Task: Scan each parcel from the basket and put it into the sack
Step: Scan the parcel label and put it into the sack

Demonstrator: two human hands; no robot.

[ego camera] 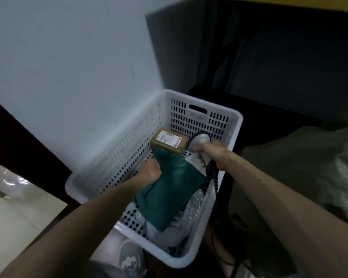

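The left hand [150,170] pinches the green parcel's [169,189] far-left edge, its long axis running toward the person, while the right hand [213,155] grips the scanner [199,143] just beyond it.

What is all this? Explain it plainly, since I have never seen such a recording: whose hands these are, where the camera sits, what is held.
There is no machine here. A person works with bare hands, and the single picture comes from a camera worn on the head, looking down. The left hand grips a green parcel inside a white basket. The right hand holds a grey scanner, its head close to a brown box that bears a label. Pale plastic parcels lie underneath. The olive cloth on the right is probably the sack.
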